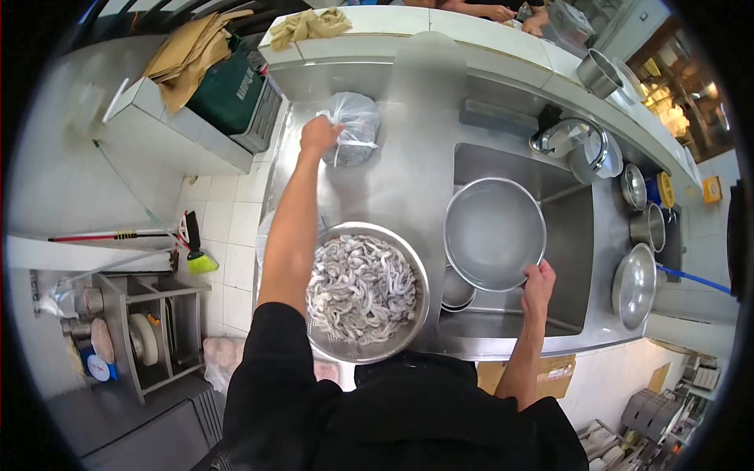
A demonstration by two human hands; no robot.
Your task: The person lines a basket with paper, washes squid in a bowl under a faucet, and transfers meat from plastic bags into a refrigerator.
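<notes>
Black shirt (393, 416) on near side of sink (569, 235); left hand (320, 135) grasping gathered top of plastic bag (357, 129), left of sink; right hand (538, 284) gripping rim of round metal vessel (495, 231) over sink; perforated bowl (422, 294) heaped with greyish seafood (365, 290), also left; shiny steel counter (412, 188) around sink; white-tiled ledge (487, 35) beyond sink, cloth (310, 27) on it; tiled floor (236, 259), broom (203, 263) far left of sink

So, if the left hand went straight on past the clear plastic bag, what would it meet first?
Beyond the bag, the left hand would probably meet the grey steel backsplash, below the white-tiled ledge; the hand's height is hard to judge.
</notes>
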